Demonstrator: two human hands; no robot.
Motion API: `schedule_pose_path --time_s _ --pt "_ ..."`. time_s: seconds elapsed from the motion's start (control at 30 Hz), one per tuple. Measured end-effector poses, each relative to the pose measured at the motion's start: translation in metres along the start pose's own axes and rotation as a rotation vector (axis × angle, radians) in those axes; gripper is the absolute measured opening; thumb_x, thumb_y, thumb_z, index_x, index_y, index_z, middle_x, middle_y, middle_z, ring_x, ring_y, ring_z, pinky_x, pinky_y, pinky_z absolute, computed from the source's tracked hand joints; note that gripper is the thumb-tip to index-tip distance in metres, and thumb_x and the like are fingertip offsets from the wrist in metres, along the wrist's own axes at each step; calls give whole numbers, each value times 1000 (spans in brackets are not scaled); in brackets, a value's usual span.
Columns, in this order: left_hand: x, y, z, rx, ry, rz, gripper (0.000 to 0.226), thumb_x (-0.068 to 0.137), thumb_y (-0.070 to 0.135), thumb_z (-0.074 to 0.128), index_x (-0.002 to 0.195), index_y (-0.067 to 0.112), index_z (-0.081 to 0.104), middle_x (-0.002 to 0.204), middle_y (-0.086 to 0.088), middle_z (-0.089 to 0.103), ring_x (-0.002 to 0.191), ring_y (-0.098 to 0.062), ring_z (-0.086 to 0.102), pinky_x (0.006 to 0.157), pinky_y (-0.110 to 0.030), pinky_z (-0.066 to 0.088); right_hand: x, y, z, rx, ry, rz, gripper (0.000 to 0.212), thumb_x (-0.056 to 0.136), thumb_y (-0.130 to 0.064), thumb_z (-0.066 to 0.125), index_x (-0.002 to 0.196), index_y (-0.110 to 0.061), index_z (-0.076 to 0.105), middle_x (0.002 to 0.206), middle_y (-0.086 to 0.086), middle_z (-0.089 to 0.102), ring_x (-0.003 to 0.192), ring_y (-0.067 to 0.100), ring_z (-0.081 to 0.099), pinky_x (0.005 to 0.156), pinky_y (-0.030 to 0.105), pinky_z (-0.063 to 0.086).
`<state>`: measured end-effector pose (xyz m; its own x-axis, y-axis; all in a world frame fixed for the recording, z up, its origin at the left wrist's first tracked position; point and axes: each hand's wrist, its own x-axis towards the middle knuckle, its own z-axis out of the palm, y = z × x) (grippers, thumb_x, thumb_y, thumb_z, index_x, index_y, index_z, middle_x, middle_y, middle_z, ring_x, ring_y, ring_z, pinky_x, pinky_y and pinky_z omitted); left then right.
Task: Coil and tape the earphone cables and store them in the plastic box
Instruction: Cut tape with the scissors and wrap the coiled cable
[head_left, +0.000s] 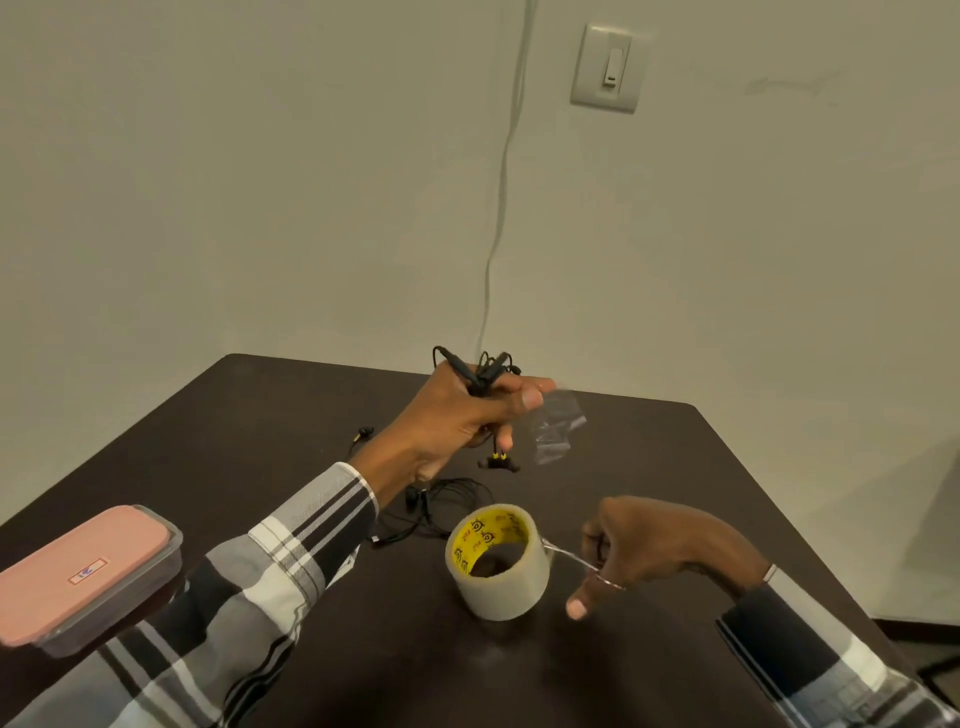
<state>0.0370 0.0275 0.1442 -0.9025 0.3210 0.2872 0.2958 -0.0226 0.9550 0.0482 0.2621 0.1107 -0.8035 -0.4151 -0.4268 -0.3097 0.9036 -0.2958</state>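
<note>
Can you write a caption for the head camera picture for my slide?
Left hand holds coiled earphones and a tape piece; right hand by the tape roll.

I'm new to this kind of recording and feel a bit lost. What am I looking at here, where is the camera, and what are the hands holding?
There is no machine here. One wide-angle camera sits on a person's head and looks forward and down, so the two arms in checked sleeves are the wearer's own.

The left hand is raised above the dark table and grips a bundle of black earphone cable; a cut piece of clear tape hangs from its fingertip. The right hand pinches the loose end of tape drawn from the tape roll, which stands on the table.

Also on the table: another black earphone cable, lying loose behind the roll, and at the left edge a plastic box with its pink lid closed.
</note>
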Motion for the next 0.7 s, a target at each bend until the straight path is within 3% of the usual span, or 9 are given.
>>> schedule_pose_path --time_s 0.1,0.2,0.27,0.33,0.4,0.47,0.57,0.7 --pt "2 0 -2 42 44 -8 13 87 13 72 96 4 76 117 -2 73 45 -11 55 48 -10 42 1 2 -2 -2 38 -11 51 58 -60 87 91 -26 68 76 -6 67 67 7 58 66 26 51" --pt "-4 -12 2 154 48 -39 23 85 20 76 104 6 76 108 -1 75 51 -16 63 53 -19 52 1 4 -2 -31 79 -22 64 60 -57 88 112 -27 66 99 -4 70 88 10 64 81 27 55" --pt "-8 -26 6 252 16 -81 29 82 26 79 108 14 75 106 -2 75 61 -17 71 72 -34 62 2 6 2 -87 76 -3 78 61 -56 88 127 -26 59 119 -8 65 107 12 61 98 33 52" --pt "-13 -41 11 438 -38 -142 43 78 34 82 118 26 70 118 -1 72 84 -13 73 93 -38 56 1 10 5 -126 60 25 84 62 -55 87 134 -26 53 131 -7 58 118 15 55 104 37 47" --pt "-18 -55 18 684 -86 -184 59 77 36 82 131 38 59 126 2 67 96 -10 68 84 -24 54 0 11 9 -127 35 47 85 64 -52 87 136 -26 50 136 -5 55 122 17 52 106 38 45" --pt "-20 -67 31 803 -94 -212 69 77 34 82 138 41 51 112 0 71 82 -6 66 68 -18 53 0 15 13 -112 23 56 88 66 -50 87 140 -26 46 140 -4 52 127 18 50 109 40 43" --pt "-21 -80 43 906 -37 -167 68 79 30 82 140 35 52 106 -2 71 77 -11 61 72 -25 55 -2 18 15 -97 17 60 92 68 -47 87 145 -24 43 144 -2 50 131 20 48 111 41 41" --pt "-21 -88 54 1025 0 -138 51 87 26 74 135 20 57 109 -4 70 100 -21 66 87 -36 55 -6 28 16 -67 -3 110 92 69 -44 87 146 -24 42 145 -3 49 133 21 46 113 41 40"
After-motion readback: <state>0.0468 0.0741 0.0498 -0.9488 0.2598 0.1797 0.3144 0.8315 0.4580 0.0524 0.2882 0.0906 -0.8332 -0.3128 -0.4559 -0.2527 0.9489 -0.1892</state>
